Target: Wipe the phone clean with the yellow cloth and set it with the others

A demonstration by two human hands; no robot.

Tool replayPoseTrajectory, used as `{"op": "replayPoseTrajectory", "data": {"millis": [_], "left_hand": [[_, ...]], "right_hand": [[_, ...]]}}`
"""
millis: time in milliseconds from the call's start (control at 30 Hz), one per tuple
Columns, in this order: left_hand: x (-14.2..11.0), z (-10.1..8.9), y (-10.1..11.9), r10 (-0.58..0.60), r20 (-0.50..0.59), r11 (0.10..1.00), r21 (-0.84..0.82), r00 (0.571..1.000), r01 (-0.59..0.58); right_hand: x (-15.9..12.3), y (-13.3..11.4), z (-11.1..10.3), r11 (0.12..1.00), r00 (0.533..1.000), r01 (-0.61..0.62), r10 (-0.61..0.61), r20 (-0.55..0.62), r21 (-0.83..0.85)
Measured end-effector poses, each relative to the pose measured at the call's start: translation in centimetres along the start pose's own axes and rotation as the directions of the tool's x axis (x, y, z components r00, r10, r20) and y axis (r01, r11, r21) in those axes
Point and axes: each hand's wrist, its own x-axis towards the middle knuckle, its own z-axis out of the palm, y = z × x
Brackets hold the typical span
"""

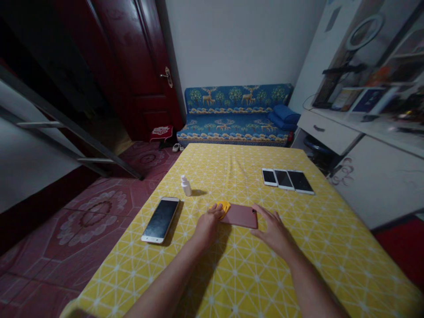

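A pink phone (239,216) lies flat with its back up and its camera at the right end, in the middle of the yellow patterned table. My left hand (209,219) presses a yellow cloth (225,206) onto the phone's left end, its fingers closed over the cloth. At the other end, my right hand (273,229) has its thumb and index finger at the two right corners, steadying the phone by its edges. Left of my hands lies a large white-framed phone (161,220), dark screen up. Behind it a small white spray bottle (186,186) stands upright.
Three phones (284,179) lie side by side on the right of the yellow tablecloth (232,274). Beyond the table stands a blue patterned sofa (232,123). A white cabinet (380,176) is at the right; a metal ladder (82,143) leans at the left.
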Motion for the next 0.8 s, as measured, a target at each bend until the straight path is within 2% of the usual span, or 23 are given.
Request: {"op": "replayPoseTrajectory", "data": {"millis": [133,233,400,500,633,800], "left_hand": [[0.0,0.6,-0.2,0.012,0.008,1.0,-0.022,1.0,-0.012],[0.1,1.3,0.2,0.045,0.044,0.998,0.037,0.998,-0.047],[0.4,2.8,1.8,0.047,0.112,0.986,0.151,0.993,-0.064],[0.6,3.5,3.0,0.087,0.131,0.977,0.181,0.988,-0.11],[1.2,3.7,4.0,0.103,0.16,0.969,0.207,0.982,-0.136],[1.8,4.4,4.4,0.095,0.189,0.967,0.214,0.977,-0.136]], "right_hand": [[0.2,-1.1,-0.7,0.999,0.999,-0.031,0.031,-0.023,0.015],[0.3,-1.3,-0.7,1.0,0.999,-0.021,0.022,-0.039,0.02],[0.2,-1.1,-0.3,0.998,0.998,-0.02,0.024,-0.063,0.067],[0.1,-0.9,-0.3,0.997,0.997,-0.019,0.024,-0.074,0.071],[-0.1,-0.5,-0.7,0.995,0.999,0.035,-0.033,-0.029,0.094],[-0.2,-0.4,-1.0,0.992,1.0,0.024,-0.022,-0.018,0.124]]}}
